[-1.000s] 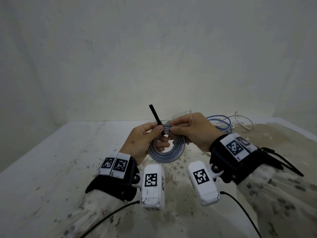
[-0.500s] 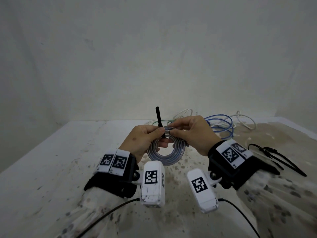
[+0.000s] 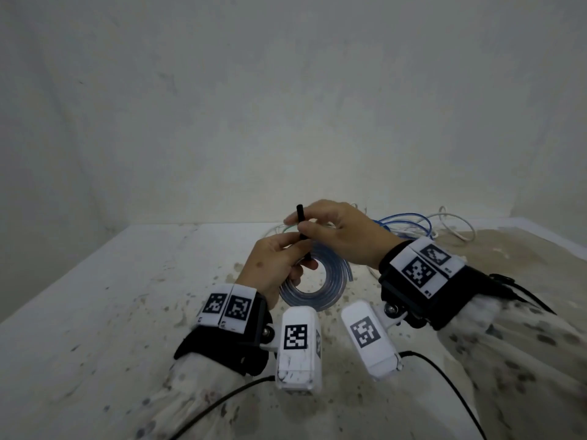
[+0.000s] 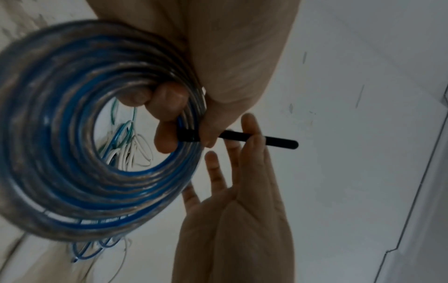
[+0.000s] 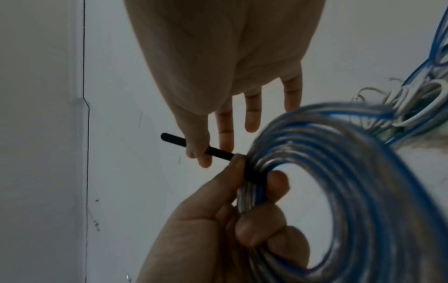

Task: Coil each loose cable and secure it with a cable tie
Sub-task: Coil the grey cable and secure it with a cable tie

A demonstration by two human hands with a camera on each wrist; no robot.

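Observation:
A cable wound into a blue and clear coil (image 3: 317, 300) (image 4: 72, 172) (image 5: 363, 172) hangs just above the table. My left hand (image 3: 282, 255) (image 4: 230, 57) (image 5: 218, 220) grips the coil at its top, thumb outside and fingers through the ring. A black cable tie (image 3: 300, 217) (image 4: 278, 140) (image 5: 172, 138) is wrapped round the strands at that spot, its free end sticking up. My right hand (image 3: 333, 230) (image 4: 242, 191) (image 5: 218, 57) pinches that free end between thumb and forefinger, with the other fingers straight.
A tangle of loose blue, white and green cables (image 3: 413, 223) lies at the back right of the speckled table (image 3: 127, 312). More black ties (image 3: 521, 292) lie behind my right wrist. A bare wall stands close behind the table.
My right hand has left the top of the coil and risen to the tie's free end. The tie has swung from slanted to upright. My left hand now holds the coil alone.

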